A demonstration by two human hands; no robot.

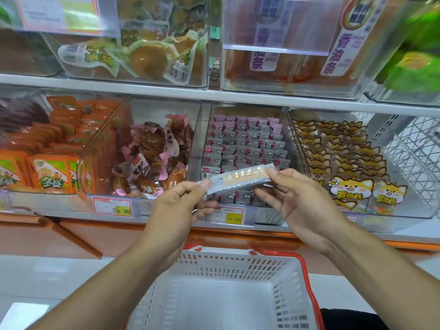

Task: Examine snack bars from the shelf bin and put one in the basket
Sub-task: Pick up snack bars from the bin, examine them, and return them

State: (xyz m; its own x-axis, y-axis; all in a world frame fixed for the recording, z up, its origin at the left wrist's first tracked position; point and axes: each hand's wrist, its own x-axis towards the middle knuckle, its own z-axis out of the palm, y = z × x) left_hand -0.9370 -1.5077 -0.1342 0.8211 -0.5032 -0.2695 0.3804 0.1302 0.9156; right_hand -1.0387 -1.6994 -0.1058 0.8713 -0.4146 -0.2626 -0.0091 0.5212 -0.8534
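The left hand (183,206) and right hand (295,198) pinch only the ends of the snack bar (240,178), so it could slip and miss the basket (307,277) below.

A price tag (112,206) on the shelf edge below the bin of pink-wrapped snacks reads 29.90. A second price tag (225,215), below the bin of grey-and-pink snack bars, reads 15.80. On the upper shelf, orange packets (338,47) carry the purple characters 香油条. An orange-and-green packet (52,173) in the left bin shows 冬盛. The cat-printed packets (350,189) on the right carry yellow characters, too blurred to read surely. Print on the snack bar (238,179) held in the hands is too small to read.
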